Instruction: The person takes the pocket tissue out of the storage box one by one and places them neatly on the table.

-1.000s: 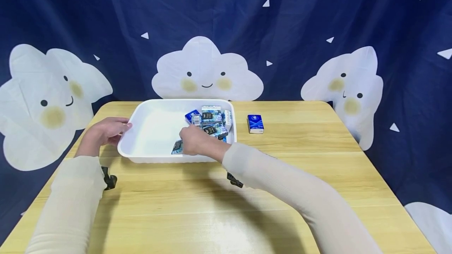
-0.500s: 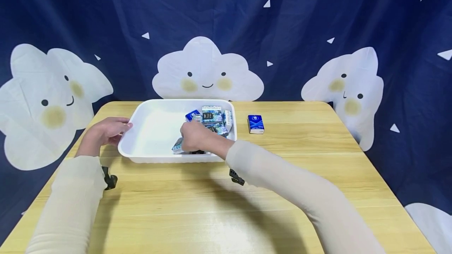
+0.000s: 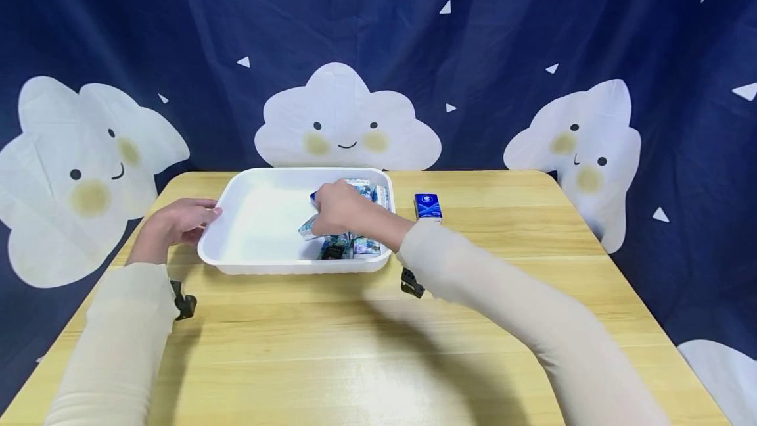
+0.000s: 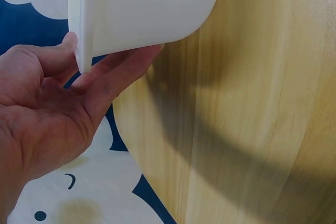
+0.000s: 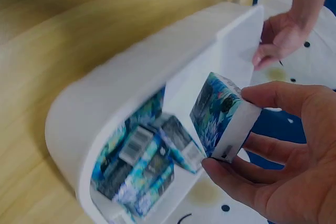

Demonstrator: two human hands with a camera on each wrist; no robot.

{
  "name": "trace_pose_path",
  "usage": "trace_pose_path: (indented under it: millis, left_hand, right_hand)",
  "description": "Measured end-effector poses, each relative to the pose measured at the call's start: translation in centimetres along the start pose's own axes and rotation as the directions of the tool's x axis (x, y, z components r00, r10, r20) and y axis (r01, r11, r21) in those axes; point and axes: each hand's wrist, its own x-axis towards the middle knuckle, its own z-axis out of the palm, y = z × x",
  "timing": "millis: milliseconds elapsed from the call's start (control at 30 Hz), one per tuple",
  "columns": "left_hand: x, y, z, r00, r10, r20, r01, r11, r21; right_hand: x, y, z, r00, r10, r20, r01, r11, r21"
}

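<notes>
A white plastic tray (image 3: 254, 222) lies on the wooden table. My left hand (image 3: 184, 221) grips its left end, thumb on the rim and fingers under the wall, as the left wrist view shows. Over the tray's right half, my right hand (image 3: 344, 208) pinches a small tissue pack (image 5: 223, 116) with a blue-green floral print and a white side, thumb and fingers on opposite sides. Beneath it several similar tissue packs (image 5: 142, 166) are heaped in the tray, partly covered by my right hand in the head view. A dark blue pack's corner (image 3: 313, 196) shows beside that hand.
On the table (image 3: 331, 347), right of the tray, sits a single blue tissue pack (image 3: 428, 206), its near end close to my right sleeve (image 3: 467, 268). A dark blue curtain (image 3: 473, 38) with white clouds hangs behind the table's far edge.
My right hand has risen and moved away and slightly right, carrying the floral tissue pack from the tray's near side. Packs near the front wall are now uncovered. My left hand stays put.
</notes>
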Motion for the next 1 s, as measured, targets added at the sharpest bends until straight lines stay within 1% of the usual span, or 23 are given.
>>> trace_pose_path:
  millis: [133,267,433,567,767,900,1000]
  left_hand:
    - [-0.1,0.1,0.0,1.000,0.001,-0.001,-0.001,1.000,-0.001]
    - [-0.1,0.1,-0.1,1.000,-0.002,0.000,0.002,1.000,-0.002]
    - [-0.1,0.0,0.0,1.000,-0.004,-0.004,0.004,1.000,-0.005]
    - [-0.1,0.0,0.0,1.000,-0.002,-0.010,0.002,1.000,-0.007]
    - [-0.3,-0.1,0.1,1.000,0.006,-0.018,-0.006,1.000,-0.001]
    - [-0.3,0.0,0.1,1.000,0.006,-0.023,-0.006,1.000,-0.004]
    - [-0.3,0.1,0.2,1.000,0.001,-0.023,-0.001,1.000,-0.007]
  right_hand:
    - [-0.5,0.8,-1.2,0.999,0.039,-0.033,-0.038,0.999,0.034]
    - [-0.9,1.9,-2.5,0.997,0.045,-0.057,-0.042,0.998,0.046]
    - [-1.7,3.4,-4.0,0.994,0.042,-0.106,-0.035,0.997,0.065]
    - [-2.4,4.9,-5.2,0.987,0.057,-0.152,-0.047,0.997,0.069]
    - [-3.1,7.4,-6.6,0.967,0.134,-0.219,-0.127,0.991,0.044]
    - [-3.6,9.4,-6.9,0.949,0.191,-0.249,-0.186,0.981,0.047]
    - [-3.9,11.0,-7.0,0.939,0.233,-0.254,-0.226,0.973,0.056]
